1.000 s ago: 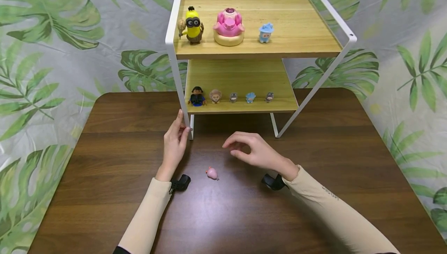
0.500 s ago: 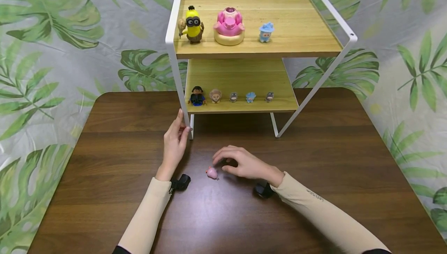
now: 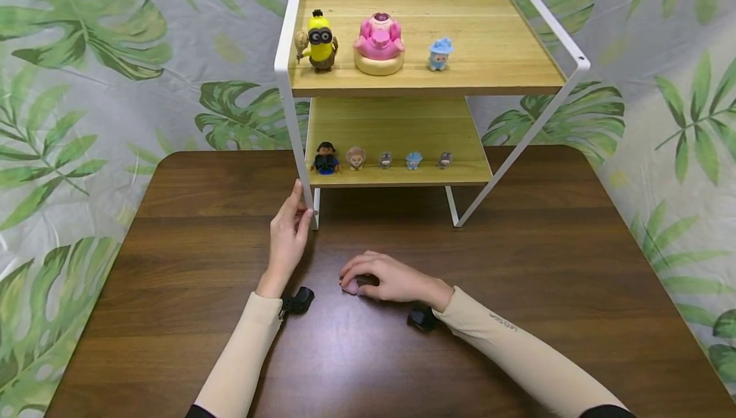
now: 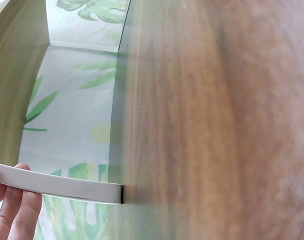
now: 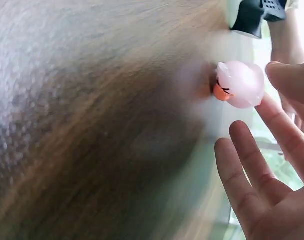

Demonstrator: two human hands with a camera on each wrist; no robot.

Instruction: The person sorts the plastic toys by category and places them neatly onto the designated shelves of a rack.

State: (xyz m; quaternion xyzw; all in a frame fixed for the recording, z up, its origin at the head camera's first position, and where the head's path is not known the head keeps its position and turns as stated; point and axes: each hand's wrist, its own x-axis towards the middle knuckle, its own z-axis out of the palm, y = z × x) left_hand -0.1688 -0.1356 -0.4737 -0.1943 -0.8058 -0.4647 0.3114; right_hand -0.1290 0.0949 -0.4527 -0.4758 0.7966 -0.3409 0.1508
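Note:
My left hand point(image 3: 285, 239) grips the front left leg of a white-framed, two-tier wooden shelf. In the left wrist view, fingers point(image 4: 27, 210) and thumb sit on either side of that white leg point(image 4: 76, 189). A small, rounded pink toy point(image 5: 244, 85) with an orange part lies on the brown table in front of the shelf. Around it, my right hand point(image 3: 393, 278) has its thumb on one side and forefinger on the other, pinching it. The right hand's other fingers point(image 5: 252, 175) stretch out apart from the toy. In the head view the fingers partly hide it.
A yellow figure point(image 3: 320, 44), a pink figure on a cream base point(image 3: 379, 47) and a small blue-hatted figure point(image 3: 439, 55) stand on the upper shelf. Several small figures, including a dark-haired one point(image 3: 326, 159), line the lower shelf's front edge. Brown table point(image 3: 201, 264) lies all around.
My right hand has come left and toward me, down to the pink toy, and its thumb and forefinger now close around it. The left hand stays on the shelf leg.

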